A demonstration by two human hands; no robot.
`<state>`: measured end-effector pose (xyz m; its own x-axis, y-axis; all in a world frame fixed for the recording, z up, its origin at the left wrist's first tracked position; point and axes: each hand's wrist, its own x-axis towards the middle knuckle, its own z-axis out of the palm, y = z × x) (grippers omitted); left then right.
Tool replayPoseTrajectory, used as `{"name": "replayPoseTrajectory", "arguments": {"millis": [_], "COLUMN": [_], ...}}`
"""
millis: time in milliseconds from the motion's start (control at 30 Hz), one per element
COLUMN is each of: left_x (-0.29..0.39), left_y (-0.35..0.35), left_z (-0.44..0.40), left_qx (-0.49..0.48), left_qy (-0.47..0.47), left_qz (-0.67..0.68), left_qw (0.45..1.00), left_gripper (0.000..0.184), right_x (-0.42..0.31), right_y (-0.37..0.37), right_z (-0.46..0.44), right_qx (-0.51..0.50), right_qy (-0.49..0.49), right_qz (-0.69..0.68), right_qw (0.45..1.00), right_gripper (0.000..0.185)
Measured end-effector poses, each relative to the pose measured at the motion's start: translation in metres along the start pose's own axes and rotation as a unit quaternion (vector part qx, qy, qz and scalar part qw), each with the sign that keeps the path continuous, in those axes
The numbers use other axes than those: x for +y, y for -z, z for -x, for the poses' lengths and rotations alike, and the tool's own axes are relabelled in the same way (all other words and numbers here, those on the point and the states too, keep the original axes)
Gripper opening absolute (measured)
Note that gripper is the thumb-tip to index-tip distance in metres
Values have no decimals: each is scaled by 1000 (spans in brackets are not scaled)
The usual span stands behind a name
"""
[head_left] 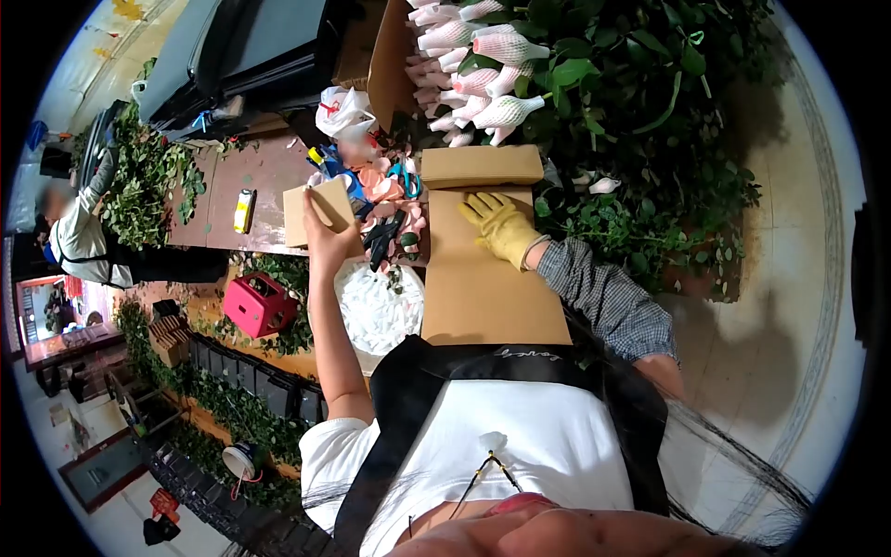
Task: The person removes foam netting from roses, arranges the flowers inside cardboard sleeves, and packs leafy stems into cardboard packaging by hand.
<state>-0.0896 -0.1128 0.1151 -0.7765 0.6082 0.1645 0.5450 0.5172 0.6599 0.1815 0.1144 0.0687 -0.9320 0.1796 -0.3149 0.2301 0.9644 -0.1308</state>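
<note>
My bare left hand (329, 234) grips a small square piece of cardboard (304, 212) above the table edge. My right hand (503, 228), in a yellow glove, lies flat with fingers spread on a long brown cardboard sheet (492, 302) in front of my body. Across the sheet's far end is a folded or rolled cardboard piece (483, 167). Between my hands sit loose pink petals (379, 181), teal-handled scissors (406, 176) and a dark object, perhaps a glove (380, 239). Under my left forearm stands a round tub of white pieces (379, 302).
Flower buds in white and pink net sleeves (501, 79) are stacked at the back, with leafy stems (640, 139) to the right. A white plastic bag (343, 113), a yellow box cutter pack (244, 212) and a pink stool (258, 304) are leftward. Another person (83, 232) works far left.
</note>
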Motion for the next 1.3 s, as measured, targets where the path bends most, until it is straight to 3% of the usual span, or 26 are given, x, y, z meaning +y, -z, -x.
{"name": "replayPoseTrajectory", "arguments": {"millis": [67, 133, 233, 300, 467, 533, 567, 633, 667, 733, 800, 833, 867, 933, 1000, 1067, 1133, 1167, 1200, 1267, 1300], "left_x": [-11, -24, -124, -132, -108, -79, -46, 13, 34, 62, 54, 66, 79, 51, 34, 25, 47, 64, 79, 102, 98], "left_y": [4, 21, 19, 23, 34, 32, 32, 12, -5, -35, -76, -92, -91, -131, -156, -172, -155, -143, -131, -102, -96], "left_z": [-13, -30, -58, -66, -53, -41, -29, 9, 22, 28, 22, 26, 21, 32, 35, 43, 33, 24, 16, 1, -5], "left_qx": [79, 100, -6, -56, 78, 66, -54, -248, -322, -440, -448, -391, -383, -274, -233, -147, -228, -241, -293, -446, -509], "left_qy": [94, 117, 122, 147, 67, 79, 128, 148, 123, 175, 274, 299, 183, 4, -10, -21, -36, -136, -163, -113, -46], "left_qz": [-56, -129, -154, -174, -213, 67, 272, 434, 404, 388, 462, 485, 245, 197, 61, 110, 107, -14, -104, -89, 10], "left_qw": [991, 980, 980, 972, 972, 992, 952, 854, 847, 791, 715, 723, 872, 941, 970, 983, 967, 961, 936, 883, 859], "left_gripper": [115, 116, 125, 128, 122, 102, 89, 61, 46, 32, 24, 26, 28, 30, 32, 36, 39, 38, 34, 32, 37], "right_x": [-4, -7, -8, -5, -4, -4, -4, -3, -2, -8, -4, 3, 1, 4, 19, 18, 17, 10, 10, 8, 8], "right_y": [6, 22, 25, 12, 10, 8, 7, 10, 14, 21, -1, -17, 11, 22, -8, 22, 16, 16, 10, -13, -41], "right_z": [1, 5, 5, 1, 1, 1, 1, 2, 3, 0, -6, -6, 3, 15, 4, 18, 8, 4, 7, -8, -21], "right_qx": [-7, -20, -26, -12, -9, -1, 6, 6, 6, -21, 9, 112, 85, 199, 262, 352, 211, 47, 35, 49, 86], "right_qy": [-2, -5, -4, -3, -2, 2, 3, 11, 18, -8, -2, 33, 19, 1, -48, -31, 35, 11, 19, 12, 4], "right_qz": [-7, 34, 10, 18, 35, 45, 55, 39, 25, 19, 68, 62, 38, -168, -155, -210, -178, -111, -101, -54, -5], "right_qw": [1000, 999, 1000, 1000, 999, 999, 998, 999, 1000, 1000, 998, 991, 995, 966, 951, 912, 960, 993, 994, 997, 996], "right_gripper": [75, 75, 74, 74, 79, 78, 78, 76, 74, 70, 68, 60, 45, 31, 28, 35, 62, 94, 106, 110, 110]}}
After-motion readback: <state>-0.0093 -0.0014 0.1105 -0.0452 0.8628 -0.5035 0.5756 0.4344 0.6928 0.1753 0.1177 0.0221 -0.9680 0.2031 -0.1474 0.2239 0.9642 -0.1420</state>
